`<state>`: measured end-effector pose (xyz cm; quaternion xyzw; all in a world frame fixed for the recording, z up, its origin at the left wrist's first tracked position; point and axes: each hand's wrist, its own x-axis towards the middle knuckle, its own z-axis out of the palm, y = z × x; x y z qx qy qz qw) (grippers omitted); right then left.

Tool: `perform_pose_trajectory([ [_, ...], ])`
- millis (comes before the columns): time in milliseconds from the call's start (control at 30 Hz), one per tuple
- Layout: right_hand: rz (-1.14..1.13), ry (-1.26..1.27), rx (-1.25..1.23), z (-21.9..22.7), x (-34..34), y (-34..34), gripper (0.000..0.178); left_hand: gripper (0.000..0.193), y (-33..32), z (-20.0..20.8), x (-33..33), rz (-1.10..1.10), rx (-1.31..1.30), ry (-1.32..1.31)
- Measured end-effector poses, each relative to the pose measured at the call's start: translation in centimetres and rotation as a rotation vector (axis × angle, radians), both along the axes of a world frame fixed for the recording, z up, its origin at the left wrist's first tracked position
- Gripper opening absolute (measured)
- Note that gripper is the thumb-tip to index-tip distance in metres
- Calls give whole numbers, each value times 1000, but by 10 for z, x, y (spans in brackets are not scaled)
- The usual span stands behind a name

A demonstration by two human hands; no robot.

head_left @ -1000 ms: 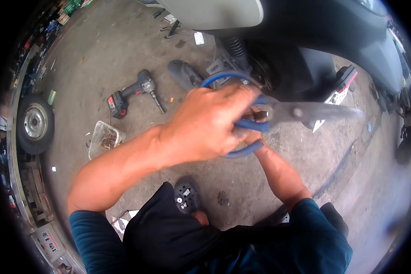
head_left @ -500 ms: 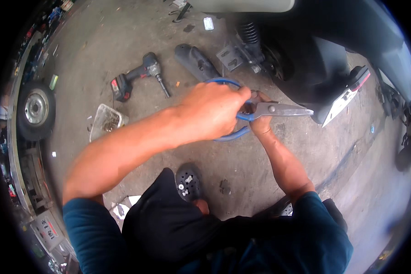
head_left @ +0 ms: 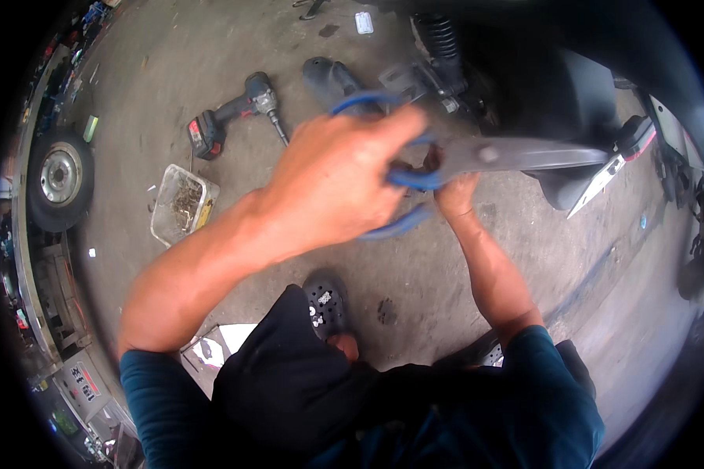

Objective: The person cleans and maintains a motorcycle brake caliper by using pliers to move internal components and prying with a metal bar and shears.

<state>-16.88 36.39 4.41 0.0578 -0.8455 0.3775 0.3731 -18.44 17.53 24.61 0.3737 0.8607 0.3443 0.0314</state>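
One pair of shears (head_left: 489,155) fills my left hand (head_left: 332,178), pointing to three o'clock; my right hand (head_left: 455,195) I can't read.

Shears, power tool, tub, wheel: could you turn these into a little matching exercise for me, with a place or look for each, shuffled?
1. Shears
2. Power tool
3. Tub
4. Wheel

A. Far left of the view
B. Pale, with small bits inside
C. In the left hand
D. Dark with red markings

Pairs: 1-C, 2-D, 3-B, 4-A
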Motion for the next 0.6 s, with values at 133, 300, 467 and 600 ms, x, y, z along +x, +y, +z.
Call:
perform_pose_trajectory([
  [133, 70, -134, -390, -3, 2, -1, 10, 28, 13, -11, -11, -175, -124, 135],
  [300, 147, -217, -860, 13, 12, -24, 22, 25, 19, 24, 6, -139, 55, 120],
  [467, 270, -408, -884, 29, 7, -6, 26, 26, 2, -35, -2, -151, -452, 46],
  [600, 135, -376, -684, 45, 10, -7, 35, 28, -42, -67, 9, 160, -215, -135],
])
